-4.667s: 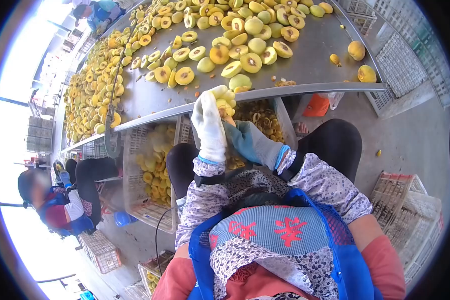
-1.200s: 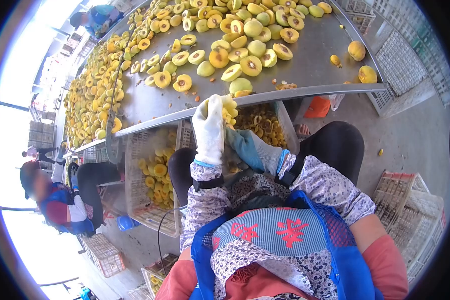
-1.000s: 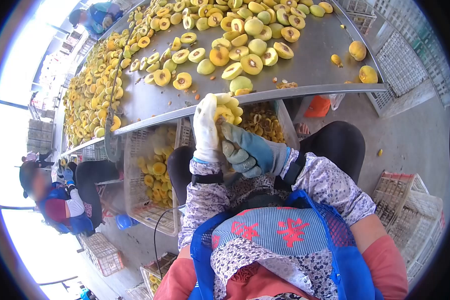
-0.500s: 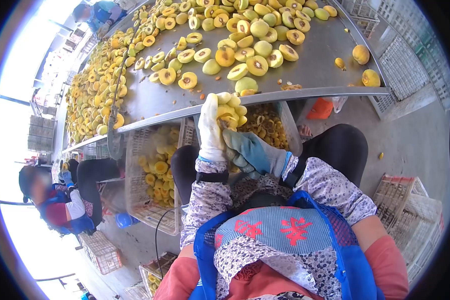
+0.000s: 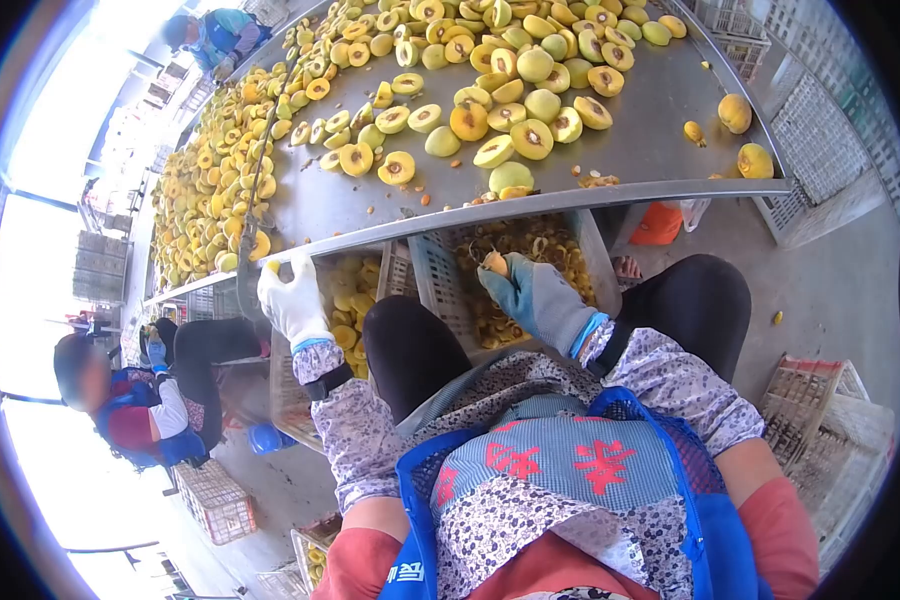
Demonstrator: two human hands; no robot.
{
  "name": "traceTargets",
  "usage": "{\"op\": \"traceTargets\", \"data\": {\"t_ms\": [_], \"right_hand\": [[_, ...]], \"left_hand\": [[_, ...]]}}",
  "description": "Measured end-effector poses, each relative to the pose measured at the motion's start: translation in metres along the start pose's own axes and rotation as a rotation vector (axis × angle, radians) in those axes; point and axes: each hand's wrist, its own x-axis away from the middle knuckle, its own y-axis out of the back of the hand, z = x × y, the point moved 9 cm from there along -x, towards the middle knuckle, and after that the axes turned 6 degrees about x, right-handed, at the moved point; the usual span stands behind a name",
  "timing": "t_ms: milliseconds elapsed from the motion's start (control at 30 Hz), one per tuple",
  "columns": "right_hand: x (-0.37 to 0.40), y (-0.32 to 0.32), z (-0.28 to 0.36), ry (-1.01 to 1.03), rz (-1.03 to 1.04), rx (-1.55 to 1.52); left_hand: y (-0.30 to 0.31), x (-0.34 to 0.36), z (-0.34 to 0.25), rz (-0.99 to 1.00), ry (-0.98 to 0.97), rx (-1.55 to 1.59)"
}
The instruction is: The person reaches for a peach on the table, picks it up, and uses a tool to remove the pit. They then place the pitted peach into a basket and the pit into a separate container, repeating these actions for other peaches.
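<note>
Just below the steel table (image 5: 670, 188), the right hand (image 5: 548, 308) pinches a fruit piece (image 5: 495, 262), likely so the crate (image 5: 598, 262) catches scraps; the left hand (image 5: 295, 305) has an unclear grip.

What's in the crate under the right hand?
Yellow-brown fruit pieces show in the crate. The right hand hides some of them, and the top layer covers whatever lies deeper.

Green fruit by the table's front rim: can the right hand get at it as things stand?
Probably yes: the green fruit lies just beyond the front rim, close to the right hand, with only that rim to clear, though it holds a small piece.
</note>
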Motion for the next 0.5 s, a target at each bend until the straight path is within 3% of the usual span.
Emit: {"op": "traceTargets", "data": {"t_ms": [33, 100, 233, 300, 367, 433, 467, 500], "right_hand": [[-0.002, -0.002, 0.003, 0.015, 0.015, -0.044], [-0.005, -0.003, 0.006, 0.041, 0.015, -0.089], [-0.007, -0.003, 0.011, 0.048, 0.019, -0.137], [-0.011, 0.0, 0.011, 0.039, 0.008, -0.101], [-0.013, 0.002, 0.01, 0.029, 0.001, -0.067], [-0.017, 0.005, 0.012, 0.071, -0.04, -0.17], [-0.02, 0.003, 0.012, 0.072, -0.042, -0.169], [-0.024, 0.006, 0.016, 0.117, -0.092, -0.263]], "left_hand": [[-0.001, -0.003, -0.017, -0.045, -0.046, -0.014], [-0.041, -0.008, -0.055, 0.172, -0.083, 0.334], [-0.143, -0.016, -0.114, 0.391, -0.221, 0.135], [-0.207, -0.017, -0.096, 0.502, -0.295, -0.11], [-0.191, -0.003, -0.126, 0.58, -0.319, -0.072], [-0.184, 0.011, -0.128, 0.678, -0.188, 0.357], [-0.191, 0.023, -0.123, 0.769, 0.072, 0.955], [-0.188, 0.03, -0.121, 0.771, 0.068, 0.956]]}}
